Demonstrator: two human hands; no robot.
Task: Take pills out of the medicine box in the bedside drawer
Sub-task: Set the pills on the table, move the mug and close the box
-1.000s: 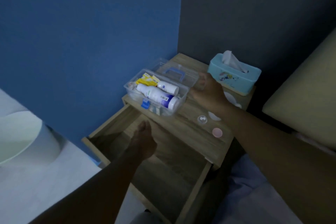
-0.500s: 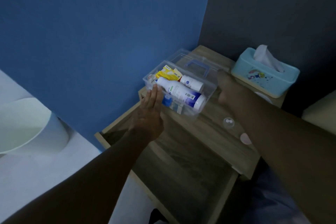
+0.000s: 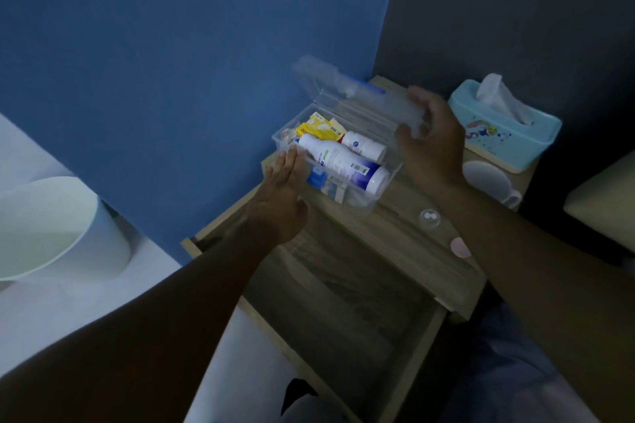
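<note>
L hand (image 3: 281,192) flat vs med box (image 3: 374,196) side; R hand (image 3: 429,144) pinching lid (image 3: 347,96).

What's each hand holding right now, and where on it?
Right hand grips the clear lid by its free front edge. Left hand lies flat against the medicine box end wall, gripping nothing.

the lid (image 3: 347,93) of the medicine box (image 3: 360,196), lying flat open behind the box one second ago, is now raised and tilted over it, gripped at its right edge by the right hand (image 3: 429,141). the left hand (image 3: 281,189) has moved from the drawer (image 3: 343,302) to the box's left end, palm flat against it.
</note>
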